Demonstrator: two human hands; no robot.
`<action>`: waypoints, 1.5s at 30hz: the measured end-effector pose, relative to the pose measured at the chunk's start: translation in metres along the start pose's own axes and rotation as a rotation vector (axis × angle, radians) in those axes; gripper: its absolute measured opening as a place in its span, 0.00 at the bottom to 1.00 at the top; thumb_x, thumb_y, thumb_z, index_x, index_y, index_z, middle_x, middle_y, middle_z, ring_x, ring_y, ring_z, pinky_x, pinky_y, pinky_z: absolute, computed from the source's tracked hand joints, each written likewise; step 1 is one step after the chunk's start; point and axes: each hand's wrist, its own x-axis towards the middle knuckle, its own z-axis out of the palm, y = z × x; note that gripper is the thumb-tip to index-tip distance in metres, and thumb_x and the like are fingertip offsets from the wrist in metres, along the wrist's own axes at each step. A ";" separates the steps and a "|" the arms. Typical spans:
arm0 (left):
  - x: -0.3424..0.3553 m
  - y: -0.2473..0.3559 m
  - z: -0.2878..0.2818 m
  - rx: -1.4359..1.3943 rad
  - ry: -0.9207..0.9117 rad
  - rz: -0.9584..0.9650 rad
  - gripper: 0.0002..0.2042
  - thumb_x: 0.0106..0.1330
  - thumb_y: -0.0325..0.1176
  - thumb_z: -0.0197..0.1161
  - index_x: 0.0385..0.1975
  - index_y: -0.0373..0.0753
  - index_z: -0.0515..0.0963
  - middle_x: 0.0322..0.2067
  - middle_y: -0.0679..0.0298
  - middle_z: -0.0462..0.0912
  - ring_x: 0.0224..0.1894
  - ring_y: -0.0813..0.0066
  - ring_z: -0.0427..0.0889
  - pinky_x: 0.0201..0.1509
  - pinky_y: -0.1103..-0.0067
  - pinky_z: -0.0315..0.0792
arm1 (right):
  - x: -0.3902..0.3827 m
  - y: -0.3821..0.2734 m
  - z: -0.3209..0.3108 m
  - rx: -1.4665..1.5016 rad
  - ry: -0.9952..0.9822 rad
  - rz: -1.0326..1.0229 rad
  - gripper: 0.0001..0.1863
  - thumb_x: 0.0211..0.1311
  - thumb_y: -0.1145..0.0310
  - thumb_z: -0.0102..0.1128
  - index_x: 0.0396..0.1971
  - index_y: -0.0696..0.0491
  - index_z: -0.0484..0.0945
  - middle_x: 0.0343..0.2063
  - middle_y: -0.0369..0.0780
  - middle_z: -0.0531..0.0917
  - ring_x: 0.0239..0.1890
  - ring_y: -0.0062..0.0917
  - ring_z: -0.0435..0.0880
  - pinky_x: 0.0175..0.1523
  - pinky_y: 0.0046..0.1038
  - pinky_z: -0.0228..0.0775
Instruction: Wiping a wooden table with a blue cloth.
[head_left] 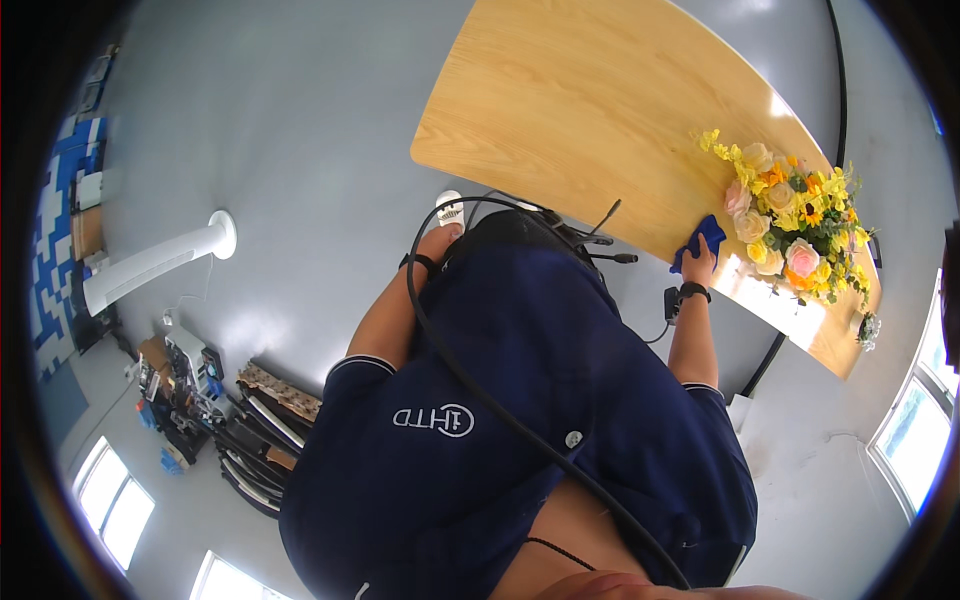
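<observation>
My right hand (pixel 703 262) grips a crumpled dark blue cloth (pixel 697 243) against the near edge of the light wooden table (pixel 560 110). Just right of the cloth lies a bunch of yellow, orange and pink flowers (pixel 795 220) with green leaves. On the other side of my body, my left hand (pixel 436 243) hangs low beside my dark clothing, away from the tabletop. Its fingers are small and partly hidden, so their hold is unclear. Past it shows a white shoe (pixel 451 208).
A black cable (pixel 440 345) loops across my front, and cable ends (pixel 612 258) stick out near the table edge. At left stands a white tower fan (pixel 165 262) on the grey floor. Black and white curved parts (pixel 262 440) and boxes lie behind it.
</observation>
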 end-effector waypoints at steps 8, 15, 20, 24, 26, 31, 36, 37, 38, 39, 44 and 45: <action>-0.005 -0.008 0.008 0.143 0.053 0.213 0.10 0.48 0.33 0.43 0.22 0.33 0.67 0.23 0.48 0.70 0.30 0.54 0.68 0.32 0.71 0.62 | 0.008 -0.013 0.011 -0.061 0.072 0.204 0.24 0.33 0.68 0.46 0.40 0.47 0.65 0.33 0.49 0.67 0.36 0.37 0.67 0.43 0.27 0.58; -0.017 -0.032 -0.018 0.055 0.128 0.157 0.09 0.47 0.33 0.45 0.23 0.35 0.68 0.22 0.51 0.71 0.28 0.57 0.70 0.30 0.73 0.63 | 0.010 -0.036 0.021 -0.091 0.077 0.306 0.24 0.36 0.65 0.45 0.41 0.47 0.63 0.35 0.51 0.65 0.35 0.40 0.68 0.40 0.30 0.60; -0.035 -0.069 -0.043 0.091 0.215 0.177 0.08 0.46 0.32 0.48 0.25 0.36 0.68 0.20 0.57 0.73 0.25 0.65 0.72 0.27 0.77 0.65 | 0.010 -0.105 0.033 -0.045 0.062 0.253 0.24 0.35 0.64 0.46 0.40 0.50 0.62 0.35 0.53 0.64 0.34 0.43 0.68 0.40 0.31 0.60; -0.056 -0.108 -0.060 0.033 0.316 0.076 0.08 0.45 0.31 0.50 0.25 0.37 0.68 0.19 0.59 0.73 0.24 0.67 0.73 0.27 0.79 0.66 | 0.007 -0.169 0.072 0.012 0.112 -0.025 0.20 0.36 0.67 0.47 0.36 0.50 0.65 0.29 0.51 0.66 0.29 0.41 0.69 0.34 0.32 0.62; -0.067 -0.118 -0.068 0.090 0.323 0.044 0.08 0.45 0.31 0.51 0.25 0.37 0.68 0.19 0.59 0.73 0.24 0.68 0.73 0.27 0.79 0.66 | -0.005 -0.215 0.082 0.073 0.069 -0.138 0.19 0.35 0.69 0.48 0.35 0.51 0.65 0.28 0.50 0.66 0.29 0.41 0.69 0.33 0.33 0.62; -0.076 -0.184 -0.063 -0.152 0.325 -0.123 0.08 0.46 0.32 0.51 0.25 0.36 0.68 0.20 0.59 0.73 0.25 0.70 0.73 0.28 0.80 0.66 | -0.038 -0.305 0.113 0.197 0.026 -0.402 0.20 0.31 0.73 0.49 0.34 0.51 0.66 0.25 0.46 0.67 0.27 0.39 0.68 0.30 0.33 0.63; -0.095 -0.157 -0.075 -0.003 0.291 -0.058 0.08 0.46 0.32 0.51 0.25 0.36 0.68 0.21 0.59 0.73 0.25 0.70 0.73 0.28 0.80 0.66 | -0.053 -0.332 0.125 0.168 -0.084 -0.557 0.18 0.34 0.73 0.47 0.33 0.50 0.66 0.26 0.42 0.65 0.28 0.34 0.68 0.29 0.30 0.63; -0.097 -0.152 -0.079 0.013 0.284 -0.050 0.08 0.46 0.32 0.51 0.25 0.36 0.68 0.21 0.59 0.73 0.25 0.70 0.73 0.28 0.80 0.66 | -0.051 -0.330 0.122 0.197 -0.131 -0.570 0.17 0.35 0.73 0.46 0.32 0.49 0.66 0.27 0.42 0.65 0.29 0.34 0.68 0.30 0.31 0.63; -0.093 -0.146 -0.083 0.024 0.275 -0.036 0.08 0.46 0.32 0.51 0.25 0.36 0.68 0.21 0.59 0.73 0.25 0.70 0.73 0.28 0.80 0.66 | -0.048 -0.326 0.116 0.207 -0.189 -0.622 0.21 0.33 0.73 0.50 0.35 0.49 0.65 0.26 0.41 0.65 0.28 0.33 0.68 0.30 0.28 0.63; -0.086 -0.138 -0.084 0.041 0.259 -0.030 0.08 0.46 0.32 0.51 0.25 0.36 0.68 0.21 0.59 0.73 0.25 0.70 0.73 0.28 0.80 0.66 | -0.046 -0.320 0.114 0.202 -0.219 -0.658 0.22 0.34 0.72 0.51 0.37 0.47 0.65 0.27 0.39 0.66 0.30 0.32 0.68 0.31 0.28 0.63; -0.072 -0.114 -0.087 0.116 0.199 0.053 0.08 0.46 0.32 0.51 0.25 0.36 0.68 0.21 0.60 0.73 0.25 0.70 0.73 0.28 0.80 0.66 | -0.041 -0.274 0.094 0.052 -0.179 -0.702 0.19 0.35 0.72 0.50 0.34 0.39 0.68 0.28 0.36 0.67 0.31 0.28 0.67 0.31 0.26 0.63; -0.066 -0.107 -0.085 0.129 0.188 0.075 0.08 0.46 0.32 0.51 0.25 0.36 0.68 0.21 0.60 0.73 0.25 0.70 0.73 0.28 0.80 0.66 | -0.039 -0.261 0.090 0.053 -0.173 -0.677 0.19 0.35 0.72 0.50 0.34 0.39 0.68 0.28 0.36 0.67 0.31 0.28 0.67 0.31 0.26 0.63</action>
